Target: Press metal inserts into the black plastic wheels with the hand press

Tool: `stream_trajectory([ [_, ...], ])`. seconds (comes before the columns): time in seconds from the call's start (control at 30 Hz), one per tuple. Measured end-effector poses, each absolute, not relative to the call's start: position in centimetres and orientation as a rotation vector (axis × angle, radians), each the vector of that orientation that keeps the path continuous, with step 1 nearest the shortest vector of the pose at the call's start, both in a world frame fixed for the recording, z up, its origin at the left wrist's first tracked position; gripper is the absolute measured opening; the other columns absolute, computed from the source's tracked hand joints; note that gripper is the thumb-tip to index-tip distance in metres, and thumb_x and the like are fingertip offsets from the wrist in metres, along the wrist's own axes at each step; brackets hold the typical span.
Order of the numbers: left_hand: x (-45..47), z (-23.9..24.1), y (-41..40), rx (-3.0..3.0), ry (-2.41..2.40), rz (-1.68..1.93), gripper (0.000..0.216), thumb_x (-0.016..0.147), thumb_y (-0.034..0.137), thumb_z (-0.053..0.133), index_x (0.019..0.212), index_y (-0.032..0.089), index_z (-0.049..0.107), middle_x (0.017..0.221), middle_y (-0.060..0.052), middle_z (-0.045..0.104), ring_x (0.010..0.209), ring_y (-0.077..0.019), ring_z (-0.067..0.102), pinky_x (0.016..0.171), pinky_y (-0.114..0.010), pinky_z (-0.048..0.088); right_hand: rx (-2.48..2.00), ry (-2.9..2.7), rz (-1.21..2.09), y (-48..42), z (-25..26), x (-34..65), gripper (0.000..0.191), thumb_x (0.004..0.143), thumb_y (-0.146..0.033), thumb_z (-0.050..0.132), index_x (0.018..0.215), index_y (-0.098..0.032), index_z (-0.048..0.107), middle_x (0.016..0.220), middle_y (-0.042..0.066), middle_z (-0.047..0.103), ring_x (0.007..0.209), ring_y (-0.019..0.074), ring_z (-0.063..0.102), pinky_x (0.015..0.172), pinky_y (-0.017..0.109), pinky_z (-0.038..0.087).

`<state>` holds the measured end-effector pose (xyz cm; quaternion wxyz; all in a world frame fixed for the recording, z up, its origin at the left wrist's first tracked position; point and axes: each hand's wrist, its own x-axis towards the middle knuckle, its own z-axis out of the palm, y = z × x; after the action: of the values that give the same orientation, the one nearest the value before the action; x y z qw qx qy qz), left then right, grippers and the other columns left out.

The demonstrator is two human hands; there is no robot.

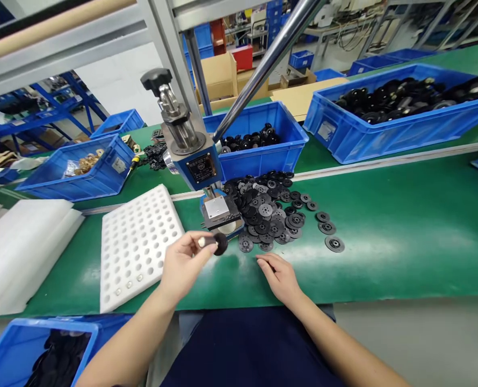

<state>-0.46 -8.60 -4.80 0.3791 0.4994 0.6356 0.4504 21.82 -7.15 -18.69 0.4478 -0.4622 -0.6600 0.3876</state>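
Black disc part (222, 244), pale tip showing, is up in the left hand (183, 262), pinched between thumb and fingers above the green table (404, 215)! Over to the right hand (279, 277): fingers half curled, low near the table's front, and whether they grasp anything, I cannot tell. Left of the hands lies a white foam tray (143, 241), small pale pieces (129, 285) seated in three front holes. Just beyond, black discs (265, 210) spread in a heap, a few strays (326, 228) to its right! Beside it stands the hand press (198, 167); behind, blue bins (265, 162) hold dark parts (255, 141).
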Motion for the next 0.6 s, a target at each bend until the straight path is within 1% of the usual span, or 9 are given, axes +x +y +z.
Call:
stream_trajectory([
  [0.1, -0.4, -1.4, -6.0, 1.424, 1.678, 1.332, 0.021, 0.071, 0.03, 0.079, 0.088, 0.019, 0.072, 0.074, 0.0, 0.062, 0.066, -0.0119, 0.055, 0.064, -0.024, 0.045, -1.135, -1.67, 0.911, -7.2, -19.3, 21.7, 0.037, 0.097, -0.046, 0.049, 0.093, -0.019, 0.074, 0.087, 0.009, 0.072, 0.081, 0.02, 0.069, 0.077, 0.033, 0.057],
  [0.17, -0.1, 0.2, -4.1, 1.547, 1.68, 1.403, 0.017, 0.068, 0.03, 0.079, 0.08, 0.019, 0.073, 0.077, 0.0, 0.065, 0.069, -0.0131, 0.057, 0.067, -0.025, 0.048, -1.129, -1.678, 0.89, -7.2, -19.2, 21.6, 0.037, 0.097, -0.045, 0.048, 0.092, -0.019, 0.074, 0.086, 0.009, 0.073, 0.08, 0.0197, 0.069, 0.076, 0.033, 0.057],
  [0.23, 0.3, 0.9, -2.5, 1.627, 1.67, 1.379, 0.017, 0.067, 0.031, 0.079, 0.076, 0.019, 0.072, 0.082, -0.003, 0.07, 0.076, -0.0159, 0.062, 0.072, -0.027, 0.051, -1.122, -1.673, 0.884, -7.1, -18.5, 21.7, 0.039, 0.097, -0.046, 0.048, 0.087, -0.018, 0.073, 0.083, 0.009, 0.073, 0.076, 0.0193, 0.069, 0.072, 0.031, 0.058],
  [0.3, 0.5, 0.8, -1.2, 1.624, 1.675, 1.306, 0.018, 0.066, 0.031, 0.078, 0.078, 0.018, 0.073, 0.087, -0.005, 0.074, 0.08, -0.0184, 0.066, 0.075, -0.03, 0.053, -1.111, -1.669, 0.871, -6.7, -17.0, 22.0, 0.04, 0.097, -0.046, 0.048, 0.079, -0.019, 0.072, 0.074, 0.007, 0.071, 0.068, 0.0179, 0.068, 0.065, 0.029, 0.057],
  [0.4, 0.5, -0.1, -0.1, 1.576, 1.703, 1.253, 0.023, 0.068, 0.032, 0.077, 0.085, 0.016, 0.073, 0.091, -0.007, 0.077, 0.081, -0.0202, 0.07, 0.079, -0.033, 0.055, -1.074, -1.644, 0.754, -5.6, -13.2, 23.0, 0.041, 0.096, -0.043, 0.051, 0.068, -0.019, 0.068, 0.064, 0.005, 0.068, 0.059, 0.0155, 0.065, 0.055, 0.026, 0.054],
  [0.47, 0.4, -0.6, 0.2, 1.583, 1.689, 1.25, 0.023, 0.07, 0.032, 0.076, 0.085, 0.016, 0.072, 0.095, -0.009, 0.078, 0.085, -0.022, 0.072, 0.082, -0.035, 0.056, -1.033, -1.59, 0.629, -4.3, -9.7, 24.0, 0.04, 0.095, -0.043, 0.053, 0.066, -0.019, 0.067, 0.066, 0.004, 0.068, 0.059, 0.0144, 0.064, 0.053, 0.025, 0.054],
  [0.53, 0.2, -0.9, 0.2, 1.605, 1.655, 1.234, 0.022, 0.073, 0.033, 0.075, 0.086, 0.015, 0.073, 0.097, -0.01, 0.078, 0.09, -0.0237, 0.073, 0.085, -0.037, 0.056, -0.979, -1.508, 0.515, -2.8, -5.7, 25.1, 0.037, 0.095, -0.043, 0.055, 0.069, -0.019, 0.068, 0.068, 0.003, 0.068, 0.059, 0.0128, 0.063, 0.052, 0.025, 0.053],
  [0.6, 0.0, -1.0, 0.3, 1.634, 1.631, 1.198, 0.023, 0.075, 0.033, 0.073, 0.089, 0.015, 0.074, 0.099, -0.01, 0.079, 0.094, -0.0249, 0.073, 0.089, -0.038, 0.055, -0.92, -1.431, 0.443, -1.5, -1.3, 25.9, 0.032, 0.093, -0.045, 0.059, 0.079, -0.018, 0.07, 0.074, 0.004, 0.069, 0.061, 0.0109, 0.063, 0.053, 0.024, 0.052],
])
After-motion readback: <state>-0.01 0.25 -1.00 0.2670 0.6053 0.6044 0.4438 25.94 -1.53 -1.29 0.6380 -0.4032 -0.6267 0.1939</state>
